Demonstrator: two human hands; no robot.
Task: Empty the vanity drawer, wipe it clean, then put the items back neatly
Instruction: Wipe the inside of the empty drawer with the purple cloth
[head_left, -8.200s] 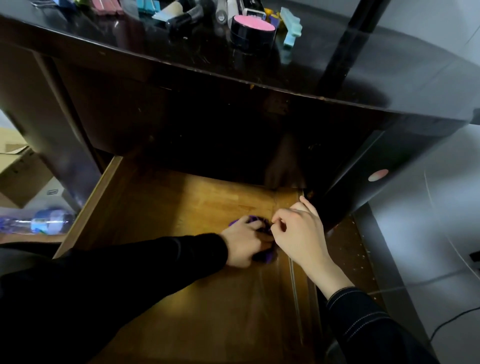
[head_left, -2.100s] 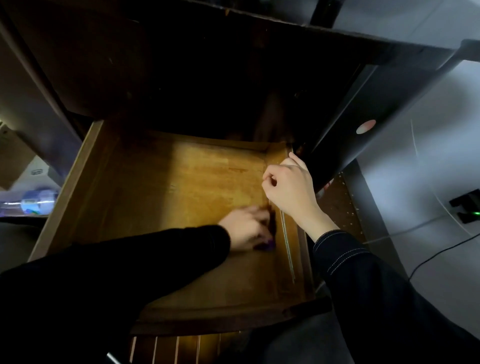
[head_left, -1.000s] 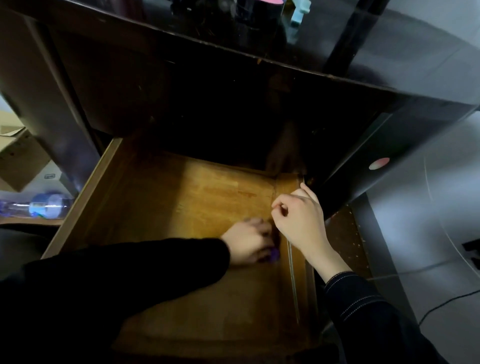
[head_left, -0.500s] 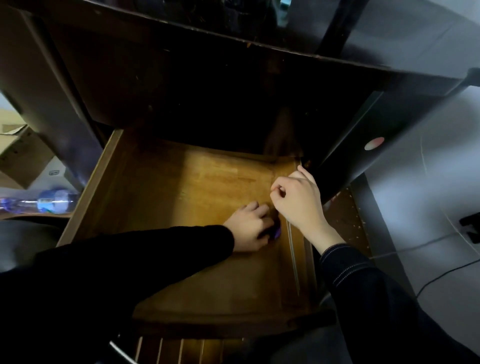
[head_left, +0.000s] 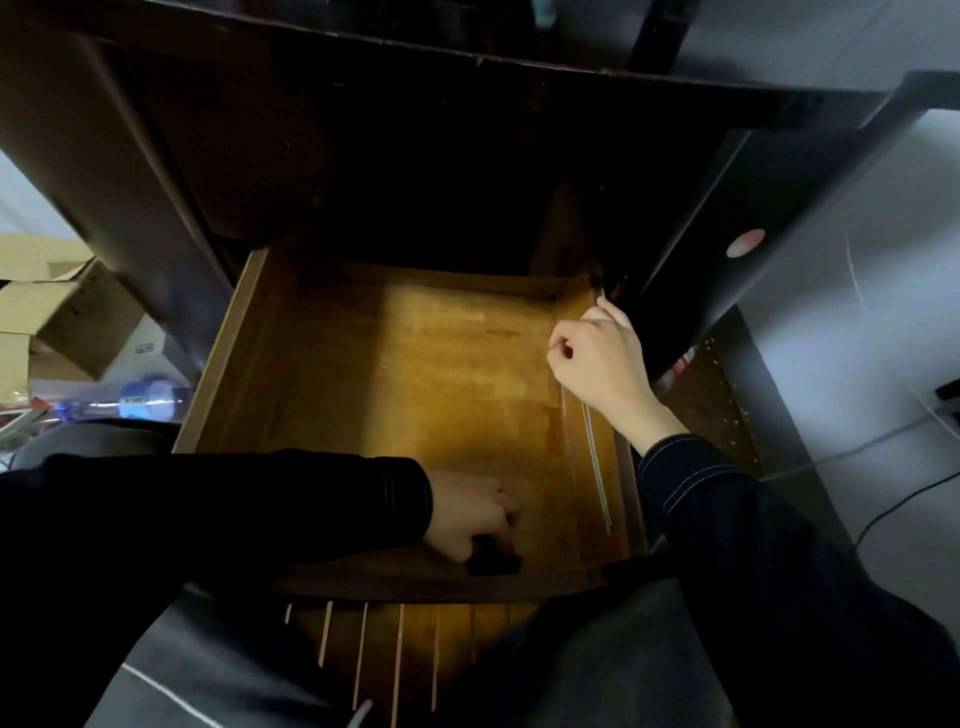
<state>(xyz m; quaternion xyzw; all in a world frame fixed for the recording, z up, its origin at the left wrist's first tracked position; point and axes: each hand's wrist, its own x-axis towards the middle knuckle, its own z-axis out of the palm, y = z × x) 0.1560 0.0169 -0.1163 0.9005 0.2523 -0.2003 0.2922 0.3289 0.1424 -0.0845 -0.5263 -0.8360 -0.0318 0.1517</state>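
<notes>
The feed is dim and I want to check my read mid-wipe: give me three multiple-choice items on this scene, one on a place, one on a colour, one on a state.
1. Where does the left hand hold the cloth?
A. back left corner
B. by the front wall
C. outside the drawer

2. The bottom of the drawer is:
A. white
B. blue
C. yellow-brown wood

3. The right hand:
A. grips the drawer's right wall
B. hangs free
C. holds a bottle

Answers:
1 B, the hand sits just behind the front wall.
2 C, bare lit wood shows.
3 A, its fingers curl at the wall's top edge.
</notes>
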